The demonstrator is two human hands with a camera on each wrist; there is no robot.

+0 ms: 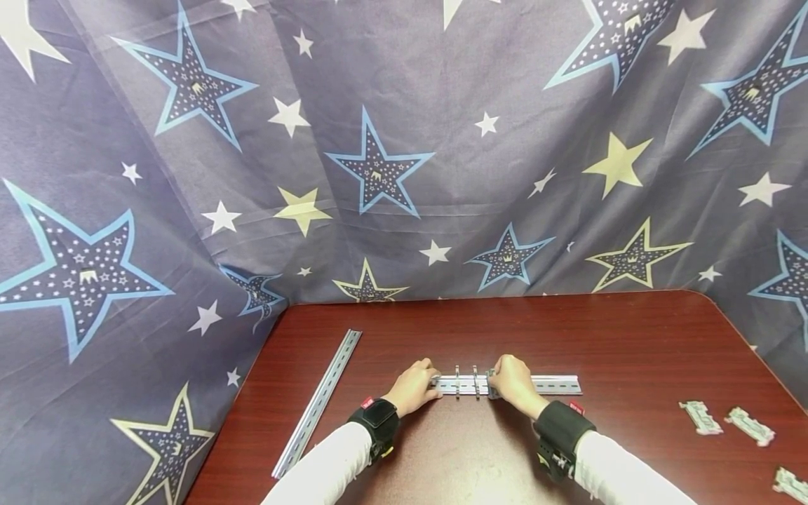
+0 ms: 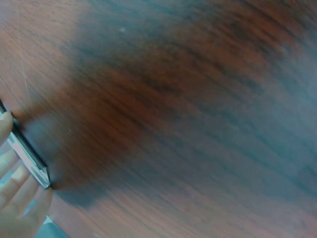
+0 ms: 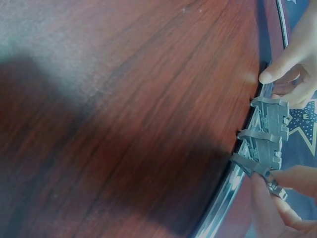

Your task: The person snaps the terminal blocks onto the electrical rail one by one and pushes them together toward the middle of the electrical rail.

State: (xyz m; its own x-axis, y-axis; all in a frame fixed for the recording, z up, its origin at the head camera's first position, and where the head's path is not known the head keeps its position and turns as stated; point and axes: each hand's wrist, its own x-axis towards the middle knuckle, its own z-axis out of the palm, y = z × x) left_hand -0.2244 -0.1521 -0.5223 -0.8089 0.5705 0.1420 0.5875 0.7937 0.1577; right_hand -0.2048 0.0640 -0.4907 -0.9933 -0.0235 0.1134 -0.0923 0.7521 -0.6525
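A slotted metal DIN rail [image 1: 557, 384] lies crosswise on the table in front of me. My left hand [image 1: 413, 387] grips its left end, thumb on the near edge and fingers on the far side, as the left wrist view shows. Two grey terminal blocks [image 3: 271, 118] stand upright across the rail, a small gap apart. Just right of them, my right hand [image 1: 516, 384] pinches a third terminal block [image 3: 246, 162] between thumb and fingers. This block sits tilted at the rail in the right wrist view; whether it is clipped on, I cannot tell.
A second, longer DIN rail [image 1: 318, 403] lies slanted at the left of the brown table [image 1: 631, 337]. Three loose terminal blocks [image 1: 750, 426] lie flat at the right. A grey star-patterned cloth [image 1: 429, 245] hangs behind the table and along its sides.
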